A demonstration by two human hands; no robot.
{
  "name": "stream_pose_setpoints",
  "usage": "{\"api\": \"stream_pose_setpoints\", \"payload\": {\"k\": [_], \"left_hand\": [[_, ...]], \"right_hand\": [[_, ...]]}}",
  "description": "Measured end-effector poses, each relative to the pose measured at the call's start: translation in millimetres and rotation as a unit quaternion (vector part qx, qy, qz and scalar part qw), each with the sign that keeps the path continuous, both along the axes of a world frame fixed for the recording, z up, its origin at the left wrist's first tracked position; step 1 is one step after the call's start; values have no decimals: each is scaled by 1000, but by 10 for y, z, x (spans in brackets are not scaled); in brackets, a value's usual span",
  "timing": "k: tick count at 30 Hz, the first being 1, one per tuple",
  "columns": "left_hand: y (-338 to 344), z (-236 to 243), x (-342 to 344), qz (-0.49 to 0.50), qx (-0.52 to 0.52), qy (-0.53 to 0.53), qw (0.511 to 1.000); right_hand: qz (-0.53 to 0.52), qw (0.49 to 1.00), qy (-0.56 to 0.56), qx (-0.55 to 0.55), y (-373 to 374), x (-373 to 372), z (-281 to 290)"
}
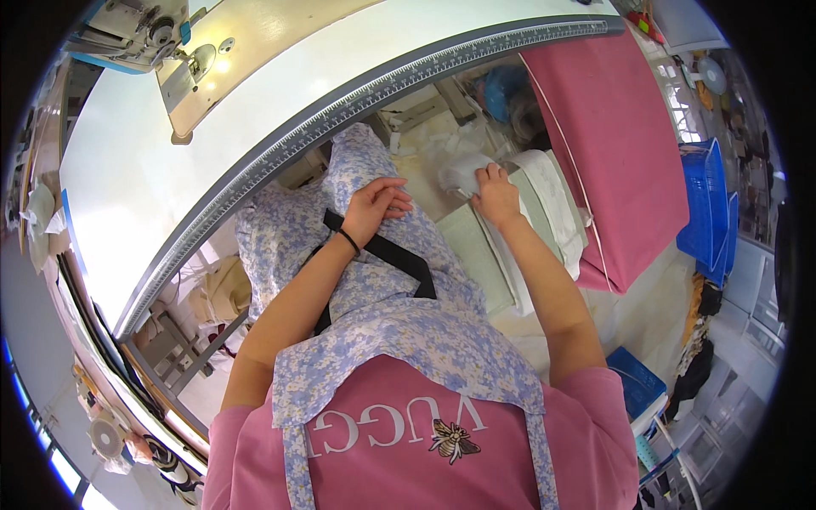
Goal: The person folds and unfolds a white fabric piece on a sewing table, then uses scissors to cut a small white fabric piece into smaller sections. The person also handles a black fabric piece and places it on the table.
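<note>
Near the frame's centre, the left hand [376,206] is laid loosely curled on the floral apron [374,280], holding nothing. Right of it, a white fabric piece [463,172] is pinched by the right hand [495,194] above a fabric stack [544,212]. Sewing seems not begun: the machine [144,34], upper left, is unthreaded with cloth. A blue basket [705,204], far right; contents unseen.

Garment sewing workshop. Industrial sewing machine [140,34] mounted on a long white worktable [127,170] with a ruler strip [340,115] along its edge. Right of the table: pink fabric [620,144], stacked cut pieces [544,212], blue plastic crates [710,204].
</note>
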State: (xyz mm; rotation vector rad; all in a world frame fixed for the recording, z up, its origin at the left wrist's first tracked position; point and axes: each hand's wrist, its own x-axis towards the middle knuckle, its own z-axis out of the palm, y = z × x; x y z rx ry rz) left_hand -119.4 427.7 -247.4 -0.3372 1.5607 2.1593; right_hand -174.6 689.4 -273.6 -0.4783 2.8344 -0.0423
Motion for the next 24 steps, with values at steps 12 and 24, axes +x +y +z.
{"api": "stream_pose_setpoints", "payload": {"k": [12,24], "left_hand": [[82,14,-11,-15,-39,10,999],[1053,-3,-175,-211,87,-102,968]], "right_hand": [[47,997,-35,-44,132,-169,-51],[-75,950,120,-280,368,45,336]]}}
